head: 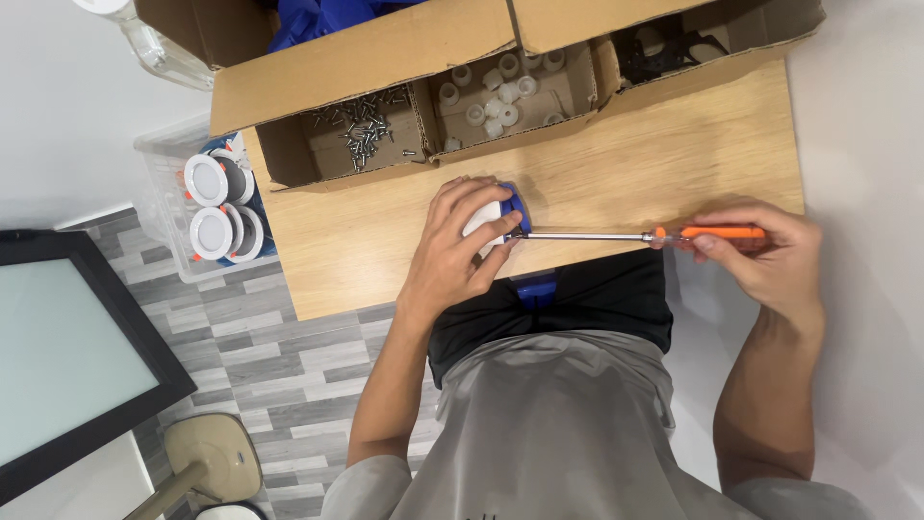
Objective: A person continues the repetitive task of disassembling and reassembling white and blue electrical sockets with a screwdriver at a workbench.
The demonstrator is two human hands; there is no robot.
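Observation:
My left hand grips a small round white and blue lamp housing on the wooden table. My right hand holds an orange-handled screwdriver. Its long metal shaft runs left, and its tip meets the side of the housing under my left fingers.
A cardboard box at the table's far edge holds loose screws, white plastic rings and black parts in separate compartments. A clear bin with finished round lamps stands at the left. A dark framed panel lies lower left.

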